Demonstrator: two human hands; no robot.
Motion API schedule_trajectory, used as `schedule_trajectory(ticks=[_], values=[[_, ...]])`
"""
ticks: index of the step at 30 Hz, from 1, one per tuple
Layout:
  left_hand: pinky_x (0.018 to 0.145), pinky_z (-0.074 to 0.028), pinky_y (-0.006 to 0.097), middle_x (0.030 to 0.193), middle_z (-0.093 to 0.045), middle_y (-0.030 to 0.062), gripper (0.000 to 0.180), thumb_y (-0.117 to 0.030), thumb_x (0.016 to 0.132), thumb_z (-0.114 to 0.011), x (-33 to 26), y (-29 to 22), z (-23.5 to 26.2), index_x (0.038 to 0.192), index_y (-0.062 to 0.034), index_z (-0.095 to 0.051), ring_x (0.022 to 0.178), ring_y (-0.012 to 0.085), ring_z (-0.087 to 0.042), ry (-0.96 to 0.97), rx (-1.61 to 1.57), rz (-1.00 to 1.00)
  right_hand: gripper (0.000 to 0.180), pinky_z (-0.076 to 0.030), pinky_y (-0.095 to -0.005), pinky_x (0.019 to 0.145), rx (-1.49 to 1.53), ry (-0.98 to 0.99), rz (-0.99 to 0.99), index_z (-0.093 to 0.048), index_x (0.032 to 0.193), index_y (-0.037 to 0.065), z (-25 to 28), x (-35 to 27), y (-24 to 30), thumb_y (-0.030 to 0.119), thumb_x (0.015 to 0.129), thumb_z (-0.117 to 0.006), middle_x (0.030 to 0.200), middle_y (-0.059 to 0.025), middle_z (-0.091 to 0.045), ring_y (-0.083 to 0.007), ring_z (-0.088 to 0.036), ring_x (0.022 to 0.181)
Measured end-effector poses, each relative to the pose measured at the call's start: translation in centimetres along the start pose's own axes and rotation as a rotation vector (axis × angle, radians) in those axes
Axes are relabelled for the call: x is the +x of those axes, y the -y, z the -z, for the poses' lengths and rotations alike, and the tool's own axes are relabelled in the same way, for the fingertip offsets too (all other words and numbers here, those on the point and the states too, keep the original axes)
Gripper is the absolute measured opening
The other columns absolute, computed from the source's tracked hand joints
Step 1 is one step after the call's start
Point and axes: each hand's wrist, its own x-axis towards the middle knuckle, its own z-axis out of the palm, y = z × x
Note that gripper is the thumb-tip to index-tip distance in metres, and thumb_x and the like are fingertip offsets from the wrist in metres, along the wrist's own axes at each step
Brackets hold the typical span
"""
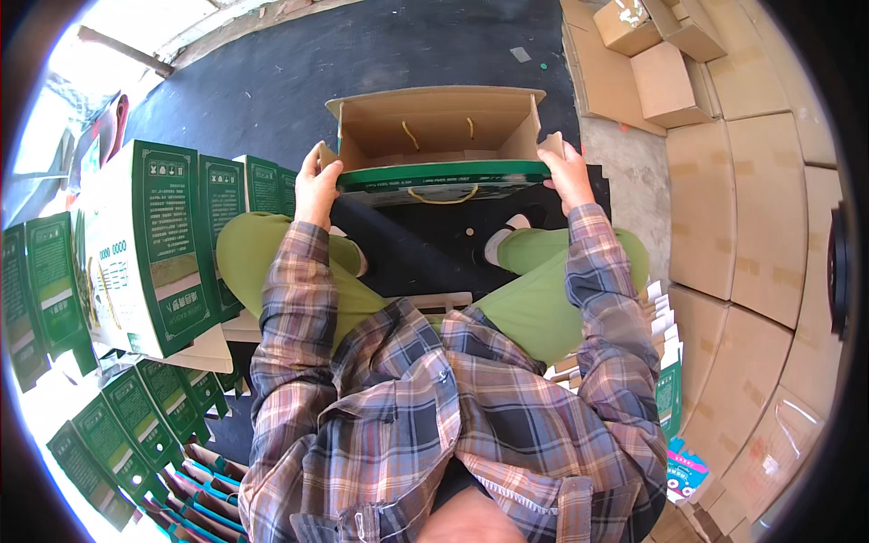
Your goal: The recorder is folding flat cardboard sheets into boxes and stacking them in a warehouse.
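Note:
A green cardboard gift box (444, 170) stands open in front of me, its plain brown inside facing up. Yellow cord handles show on its inner wall, and another yellow cord handle (444, 197) hangs on the near outer side. My left hand (317, 185) grips the box's left end at a brown flap, thumb over the edge. At the opposite end, my right hand (568, 176) pinches the right flap (550, 143). The fingertips of both hands are partly hidden behind the cardboard.
Green and white printed boxes (167, 244) stand in rows on my left. Stacked brown cartons (697, 204) form a wall on my right. Open brown cartons (670, 81) lie at the far right. Black sheeting (407, 45) covers the floor ahead; more folded cardboard sits beside my right hip.

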Motion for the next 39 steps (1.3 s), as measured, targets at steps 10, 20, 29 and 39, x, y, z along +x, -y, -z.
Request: schedule_trajectory(ticks=[10,20,29,39], values=[[0.092,-0.042,0.034,0.138,-0.031,0.0170,0.089,-0.003,0.065,-0.066,0.3,0.6,0.0,0.143,-0.0144,-0.023,0.121,0.0270,-0.039,0.220,0.224,-0.325,0.073,-0.041,-0.0302,0.090,0.009,0.325,0.141,-0.026,0.140,0.004,-0.1,0.7,-1.8,0.011,0.076,-0.060,0.133,-0.0193,-0.042,-0.0188,-0.049,0.111],[0.101,-0.034,0.035,0.140,-0.026,0.0171,0.095,-0.016,0.064,-0.079,0.0,-0.8,0.2,0.141,-0.0074,-0.025,0.123,0.0263,-0.037,0.433,0.301,-0.193,0.049,-0.047,-0.0298,0.078,-0.107,0.369,0.211,-0.052,0.123,0.004,0.1,1.3,-0.5,0.021,0.079,-0.064,0.124,-0.0109,-0.046,-0.0170,-0.056,0.094],[0.104,-0.028,0.038,0.134,-0.039,0.0230,0.083,-0.023,0.070,-0.077,1.0,-0.8,0.4,0.138,-0.0053,-0.032,0.126,0.0292,-0.036,0.570,0.138,-0.212,0.055,-0.041,-0.0322,0.091,0.059,0.437,0.006,-0.044,0.130,0.002,0.5,2.4,-0.1,0.034,0.087,-0.058,0.125,-0.0070,-0.051,-0.0157,-0.049,0.112],[0.087,-0.045,0.038,0.117,-0.052,0.0095,0.044,-0.014,0.068,-0.072,2.6,3.0,-2.6,0.111,-0.0148,-0.062,0.107,0.0302,-0.048,-0.101,0.892,-0.716,0.061,-0.040,-0.0392,0.095,-0.800,0.030,0.662,-0.056,0.118,0.011,-1.8,1.6,-2.6,0.026,0.063,-0.076,0.130,-0.0093,-0.046,-0.0286,-0.039,0.122]])
